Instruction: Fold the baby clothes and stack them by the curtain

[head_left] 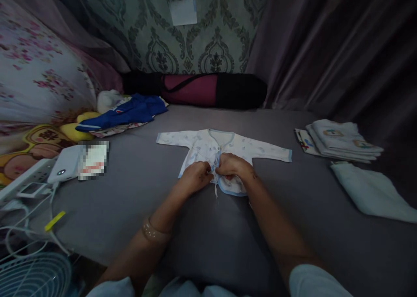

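Observation:
A white baby shirt [202, 143] with blue trim and a faint print lies spread on the grey bed sheet, its sleeves stretched to both sides. My left hand [197, 176] is closed in a pinch at the lower front, by the tie strings. Beside it my right hand [233, 164] pinches the blue-edged front near the same strings. A thin white tie [215, 190] hangs down between the hands past the hem. The fingertips almost meet, so exactly which bit of string or edge each one grips is partly hidden.
Folded cloths [342, 140] and a pale green cloth [374, 190] lie right. At left are blue clothing [127, 112], a white power bank [67, 164], a power strip [29, 179] with cables and a fan [35, 275]. A long black-and-maroon bag [192, 90] lies along the wall.

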`<state>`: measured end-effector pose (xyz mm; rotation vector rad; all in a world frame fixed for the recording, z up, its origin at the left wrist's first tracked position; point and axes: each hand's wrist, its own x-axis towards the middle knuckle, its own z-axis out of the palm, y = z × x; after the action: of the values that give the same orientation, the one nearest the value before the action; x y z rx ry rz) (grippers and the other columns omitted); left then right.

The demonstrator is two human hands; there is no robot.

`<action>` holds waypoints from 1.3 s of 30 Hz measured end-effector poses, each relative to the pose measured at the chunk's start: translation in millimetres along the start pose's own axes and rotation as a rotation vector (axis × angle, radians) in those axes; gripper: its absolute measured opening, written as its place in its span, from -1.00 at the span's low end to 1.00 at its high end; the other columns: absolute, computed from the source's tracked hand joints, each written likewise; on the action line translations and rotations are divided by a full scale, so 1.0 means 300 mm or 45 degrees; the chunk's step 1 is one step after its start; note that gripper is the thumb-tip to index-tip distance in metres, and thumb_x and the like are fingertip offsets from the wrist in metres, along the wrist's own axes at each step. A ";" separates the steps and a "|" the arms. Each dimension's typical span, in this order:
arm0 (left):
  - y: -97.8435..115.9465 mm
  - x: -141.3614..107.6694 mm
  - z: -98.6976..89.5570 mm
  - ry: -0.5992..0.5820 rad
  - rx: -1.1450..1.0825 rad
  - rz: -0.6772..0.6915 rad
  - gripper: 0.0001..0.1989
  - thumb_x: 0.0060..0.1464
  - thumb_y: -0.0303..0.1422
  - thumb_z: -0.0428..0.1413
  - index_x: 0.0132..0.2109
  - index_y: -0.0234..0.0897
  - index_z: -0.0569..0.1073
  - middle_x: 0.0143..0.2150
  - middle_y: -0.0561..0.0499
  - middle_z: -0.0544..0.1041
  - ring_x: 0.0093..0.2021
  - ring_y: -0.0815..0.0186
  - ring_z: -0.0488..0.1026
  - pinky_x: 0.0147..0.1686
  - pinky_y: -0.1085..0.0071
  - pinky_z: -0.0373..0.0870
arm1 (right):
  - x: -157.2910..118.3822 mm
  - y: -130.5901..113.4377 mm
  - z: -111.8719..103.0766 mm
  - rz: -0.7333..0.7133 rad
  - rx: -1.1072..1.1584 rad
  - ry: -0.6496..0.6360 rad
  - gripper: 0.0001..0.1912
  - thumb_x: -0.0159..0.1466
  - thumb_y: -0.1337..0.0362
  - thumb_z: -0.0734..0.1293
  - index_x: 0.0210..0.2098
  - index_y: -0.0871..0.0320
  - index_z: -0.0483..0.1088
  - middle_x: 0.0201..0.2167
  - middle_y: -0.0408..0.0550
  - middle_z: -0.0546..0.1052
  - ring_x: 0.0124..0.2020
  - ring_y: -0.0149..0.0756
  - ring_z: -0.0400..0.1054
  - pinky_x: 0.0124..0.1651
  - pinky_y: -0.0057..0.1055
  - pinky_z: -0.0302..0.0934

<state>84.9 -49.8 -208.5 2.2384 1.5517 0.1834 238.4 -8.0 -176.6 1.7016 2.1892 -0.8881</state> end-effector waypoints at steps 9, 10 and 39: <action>0.003 0.000 -0.002 0.026 0.017 -0.012 -0.75 0.13 -0.37 -0.03 -0.19 -0.26 0.54 -0.30 -0.09 0.57 -0.25 0.22 0.48 -0.30 0.42 0.27 | 0.035 0.053 0.011 0.002 0.376 -0.111 -0.91 0.08 0.47 0.30 -0.52 0.26 0.44 -0.72 -0.09 0.46 -0.62 -0.35 0.41 -0.53 -0.54 0.28; 0.000 -0.001 0.000 0.017 0.005 -0.007 -0.76 0.13 -0.36 -0.02 -0.18 -0.26 0.54 -0.30 -0.08 0.56 -0.25 0.23 0.48 -0.30 0.43 0.27 | 0.036 0.066 0.009 -0.005 0.466 -0.138 -0.88 0.10 0.47 0.30 -0.55 0.24 0.42 -0.75 -0.13 0.44 -0.64 -0.38 0.39 -0.53 -0.55 0.28; 0.032 0.015 0.033 -0.061 -0.589 0.110 -0.75 0.01 -0.38 -0.02 -0.33 -0.37 0.54 -0.48 0.08 0.45 -0.43 0.38 0.34 -0.46 0.54 0.21 | 0.015 0.111 -0.026 -0.096 1.041 -0.157 -0.92 0.21 0.39 0.34 -0.42 0.26 0.44 -0.55 -0.13 0.54 -0.58 -0.51 0.40 -0.57 -0.67 0.22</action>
<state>98.0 -51.1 -214.1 1.9258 1.2348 0.4596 269.7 4.8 -183.4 1.7746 1.9295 -2.0466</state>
